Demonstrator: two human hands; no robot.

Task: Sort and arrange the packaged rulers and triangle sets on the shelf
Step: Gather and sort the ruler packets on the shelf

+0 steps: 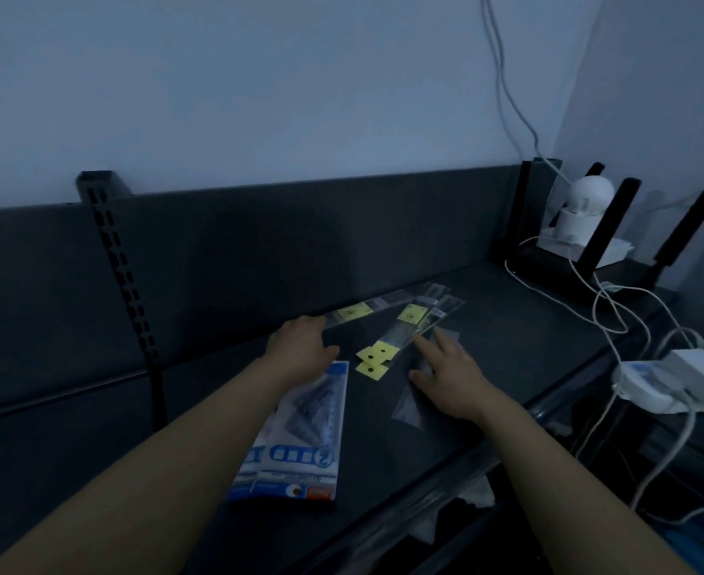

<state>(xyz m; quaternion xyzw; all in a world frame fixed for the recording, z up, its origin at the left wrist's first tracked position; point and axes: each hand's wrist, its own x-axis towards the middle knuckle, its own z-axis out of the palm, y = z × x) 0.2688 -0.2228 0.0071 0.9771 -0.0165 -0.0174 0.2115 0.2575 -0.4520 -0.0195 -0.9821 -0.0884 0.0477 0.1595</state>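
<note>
**Sorting barely begun: rulers lie crossed**

Nearest, at the front left of the shelf (528, 350), two blue-and-white triangle set packages (300, 446) lie overlapped, so this group seems to be gathered. Just beyond them the left hand (300, 346) is palm down with relaxed fingers, gripping nothing. The right hand (452, 373) is apart from it, fingers spread flat on a clear packet (408, 402).

Between the hands the packaged rulers (404, 332) with yellow tags (373, 359) lie at an angle, one over another — not yet aligned. Farther, one more ruler pack (352, 313) lies along the back panel. Most of the arranging is probably left.
</note>
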